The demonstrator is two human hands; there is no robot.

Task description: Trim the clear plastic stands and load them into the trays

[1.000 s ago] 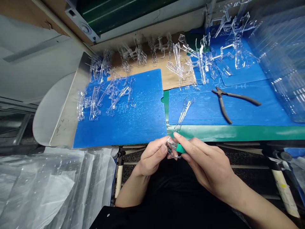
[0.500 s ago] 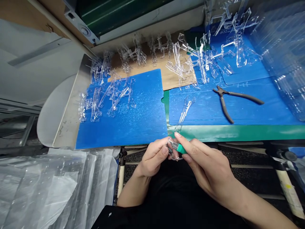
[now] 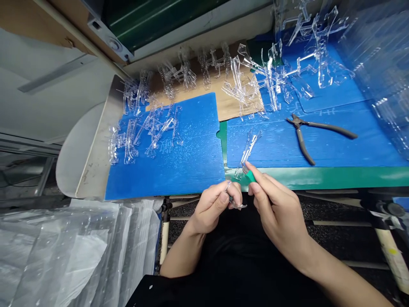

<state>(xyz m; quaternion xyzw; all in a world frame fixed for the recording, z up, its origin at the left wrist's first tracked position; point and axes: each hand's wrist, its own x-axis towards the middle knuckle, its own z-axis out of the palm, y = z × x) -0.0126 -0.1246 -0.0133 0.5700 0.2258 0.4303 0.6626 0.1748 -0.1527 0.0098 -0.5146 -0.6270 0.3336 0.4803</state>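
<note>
My left hand [image 3: 213,205] is closed around a small clear plastic part [image 3: 238,206], whose ends stick out past the fingers in front of my body. To its right, my right hand [image 3: 275,196] grips a green-handled blade tool [image 3: 251,176], with the forefinger stretched along its metal end. The tool is apart from the held part. Just beyond the tool's tip, a long clear plastic piece [image 3: 250,147] lies on the blue sheet near the table's front edge.
Black-handled cutting pliers [image 3: 300,123] lie open on the right blue sheet [image 3: 338,153]. Clear plastic sprues [image 3: 159,123] cover much of the left sheet; several more are on the cardboard [image 3: 226,113] and at the back right. Plastic bags [image 3: 83,251] hang at the lower left.
The right hand has lifted the green tool off the clear part and moved it up, away from my left hand. My left hand still holds the part, slightly turned.
</note>
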